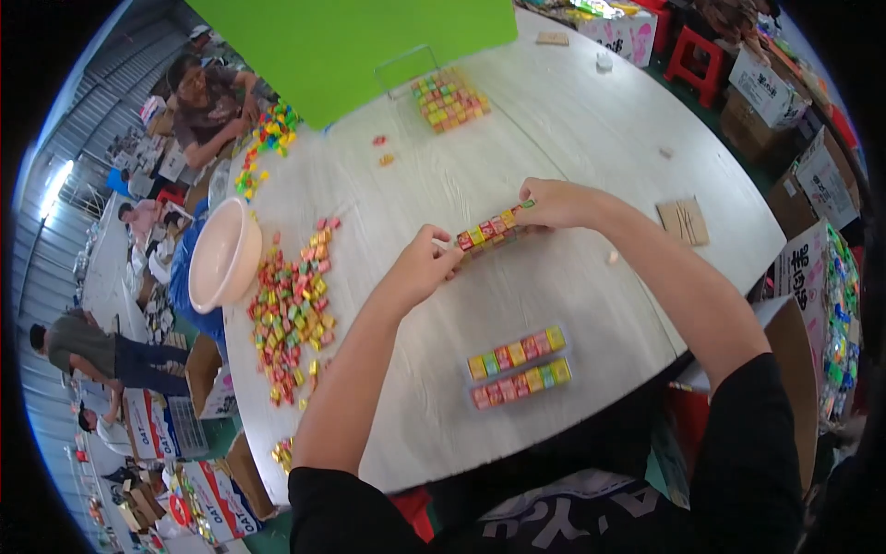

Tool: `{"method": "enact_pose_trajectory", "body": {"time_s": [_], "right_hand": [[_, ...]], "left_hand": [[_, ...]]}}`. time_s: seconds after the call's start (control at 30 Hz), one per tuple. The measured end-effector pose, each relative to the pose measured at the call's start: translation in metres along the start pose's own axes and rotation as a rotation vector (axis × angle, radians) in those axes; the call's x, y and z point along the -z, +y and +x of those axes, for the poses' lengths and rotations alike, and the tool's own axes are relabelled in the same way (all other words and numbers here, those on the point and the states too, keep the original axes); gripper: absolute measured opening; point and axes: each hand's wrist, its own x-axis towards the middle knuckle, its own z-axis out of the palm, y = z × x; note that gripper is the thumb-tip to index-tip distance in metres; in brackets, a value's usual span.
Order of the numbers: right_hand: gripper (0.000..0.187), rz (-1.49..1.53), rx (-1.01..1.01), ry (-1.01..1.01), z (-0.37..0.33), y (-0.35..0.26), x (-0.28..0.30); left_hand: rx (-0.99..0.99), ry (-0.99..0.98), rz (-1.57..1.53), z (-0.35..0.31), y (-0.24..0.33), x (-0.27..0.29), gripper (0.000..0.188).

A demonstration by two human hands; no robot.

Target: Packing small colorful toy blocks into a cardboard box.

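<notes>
Between my two hands is a row of small cube-shaped wrapped candies (489,231) in red, yellow and green. My left hand (426,268) pinches its left end and my right hand (558,205) closes on its right end. Nearer to me, a see-through plastic tray (520,358) holds two similar rows with a gap between them. Left of my left forearm lies a loose heap of wrapped cubes (293,319) in red, pink and yellow. Farther off, several rows form a flat block of candies (450,100).
A pale pink basin (226,254) stands at the table's left edge. Behind the candy block are a wire frame (406,66) and a green panel (369,51). A cardboard piece (683,222) lies at right. Across the left corner, another person (208,106) sits by brightly coloured small pieces (274,134).
</notes>
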Motion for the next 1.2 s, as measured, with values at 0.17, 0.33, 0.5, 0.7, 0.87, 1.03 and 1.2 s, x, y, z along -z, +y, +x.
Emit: {"method": "enact_pose_trajectory", "body": {"time_s": [0.17, 0.33, 0.5, 0.7, 0.87, 1.03, 1.2], "right_hand": [[0.055, -0.091, 0.012, -0.063, -0.073, -0.017, -0.042], [0.057, -0.157, 0.055, -0.037, -0.101, -0.02, -0.069], [0.061, -0.103, 0.0, 0.091, -0.111, -0.019, -0.073], [0.058, -0.002, -0.122, 0.338, -0.179, -0.037, -0.073], [0.06, 0.092, -0.1, 0.371, -0.216, -0.03, -0.136], [0.07, 0.138, -0.096, 0.487, -0.209, -0.034, -0.163], [0.07, 0.205, -0.081, 0.431, -0.228, -0.022, -0.166]], "left_hand": [[0.035, -0.165, 0.026, -0.087, 0.0, -0.02, 0.038], [0.021, -0.164, 0.06, -0.119, -0.008, -0.02, 0.037], [-0.012, -0.022, 0.043, -0.131, -0.016, -0.017, 0.04], [-0.059, 0.266, 0.215, -0.177, -0.035, -0.035, 0.039], [0.001, 0.295, 0.218, -0.207, -0.008, -0.09, 0.041], [-0.045, 0.333, 0.011, -0.215, -0.019, -0.096, 0.046], [-0.011, 0.335, -0.185, -0.227, -0.019, -0.108, 0.049]]}}
